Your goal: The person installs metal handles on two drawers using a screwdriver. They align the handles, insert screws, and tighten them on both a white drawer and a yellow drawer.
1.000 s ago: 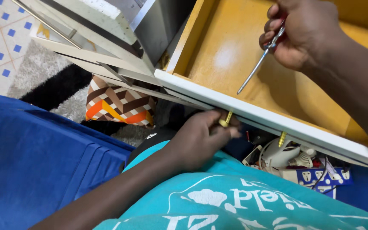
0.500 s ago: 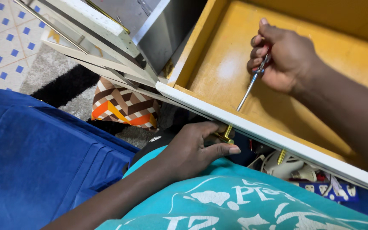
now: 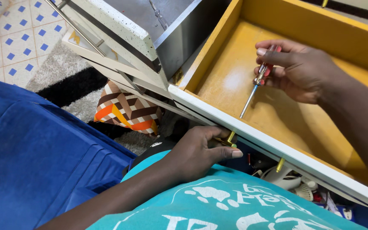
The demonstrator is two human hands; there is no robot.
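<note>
Two risks: screwdriver (image 3: 255, 88), pinched in right hand (image 3: 299, 70), skidding off the drawer (image 3: 252, 123) front; handle (image 3: 231, 140), clasped by left hand (image 3: 194, 151), twisting.

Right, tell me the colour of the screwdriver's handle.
Red, partly hidden inside the right hand; the screwdriver has a silver shaft. Seen in the head view.

No packages, signs or screens anywhere here. The nearest thing to a label is a blue-and-white printed card (image 3: 341, 211) lying among white plastic clutter (image 3: 292, 181) under the drawer's white front (image 3: 277, 145).
</note>
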